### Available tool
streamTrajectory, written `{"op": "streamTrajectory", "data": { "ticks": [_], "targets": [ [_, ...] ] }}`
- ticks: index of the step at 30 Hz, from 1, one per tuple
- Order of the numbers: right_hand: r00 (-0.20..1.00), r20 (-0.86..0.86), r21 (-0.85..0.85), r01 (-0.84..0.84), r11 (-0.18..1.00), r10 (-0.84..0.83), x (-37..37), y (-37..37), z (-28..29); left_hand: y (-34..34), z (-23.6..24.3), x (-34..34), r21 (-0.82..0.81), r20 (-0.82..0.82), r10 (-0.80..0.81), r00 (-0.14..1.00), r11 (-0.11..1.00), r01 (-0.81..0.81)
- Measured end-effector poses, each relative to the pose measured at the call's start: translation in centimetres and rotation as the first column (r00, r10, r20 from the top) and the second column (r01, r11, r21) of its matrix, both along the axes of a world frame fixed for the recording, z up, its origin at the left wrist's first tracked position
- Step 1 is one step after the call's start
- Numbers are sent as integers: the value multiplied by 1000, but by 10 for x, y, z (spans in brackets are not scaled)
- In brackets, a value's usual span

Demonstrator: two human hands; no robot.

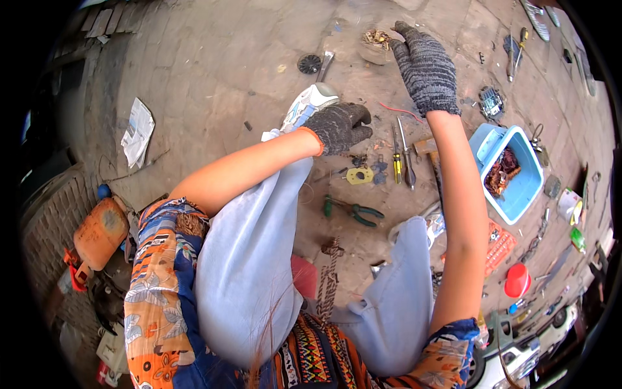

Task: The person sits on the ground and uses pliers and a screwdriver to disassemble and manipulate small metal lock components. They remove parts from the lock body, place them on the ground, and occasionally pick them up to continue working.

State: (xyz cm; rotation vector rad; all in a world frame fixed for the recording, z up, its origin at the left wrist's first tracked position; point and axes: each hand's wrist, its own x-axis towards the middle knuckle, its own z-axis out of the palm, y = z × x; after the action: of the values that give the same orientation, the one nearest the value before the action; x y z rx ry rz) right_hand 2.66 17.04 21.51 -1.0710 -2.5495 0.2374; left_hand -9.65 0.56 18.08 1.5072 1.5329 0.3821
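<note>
Both my hands wear dark grey knit gloves. My left hand (340,128) hovers beside my white shoe (315,97), its fingers slightly bent and apart, with nothing visible between them. Farther out, my right hand (426,70) reaches to a small heap of brass-coloured bits (376,37) in a shallow dish (373,56). Its fingers are spread at the dish's right side; whether they touch it I cannot tell. Below my hands lie a yellow-handled screwdriver (397,167), a dark-handled screwdriver (409,172), a yellow plate with holes (359,176) and green-handled pliers (363,212).
On the right stands a blue tub (532,170) holding reddish-brown scrap (502,174). A hammer (426,146) lies left of it, partly behind my right forearm. A red cup (518,280) and an orange tray (499,245) are nearer. Folded paper (137,133) lies at left.
</note>
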Motion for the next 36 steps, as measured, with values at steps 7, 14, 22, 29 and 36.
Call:
{"op": "streamTrajectory", "data": {
  "ticks": [7, 14, 22, 29, 36],
  "targets": [
    [929, -348, -285, 21, 958, -124, 12, 15, -40, -4, -3, -10, 18, 67, 62, 996, 998, -64],
    [725, -439, -856, -158, 493, -531, 18, -6, -24, 48, 26, -18, 454, 202, 448, 871, 745, -489],
    [742, -369, -905, -150, 398, -559, 31, -39, -6, 81, 31, -14, 768, 153, 249, 956, 578, -274],
    [748, -229, -963, -80, 258, -623, 84, -71, -14, 113, 38, -36, 426, 110, 395, 912, 810, -403],
    [829, -81, -992, -15, 122, -553, 110, -112, -26, 114, -29, -54, 650, -213, 312, 926, 753, -104]
  ]
}}
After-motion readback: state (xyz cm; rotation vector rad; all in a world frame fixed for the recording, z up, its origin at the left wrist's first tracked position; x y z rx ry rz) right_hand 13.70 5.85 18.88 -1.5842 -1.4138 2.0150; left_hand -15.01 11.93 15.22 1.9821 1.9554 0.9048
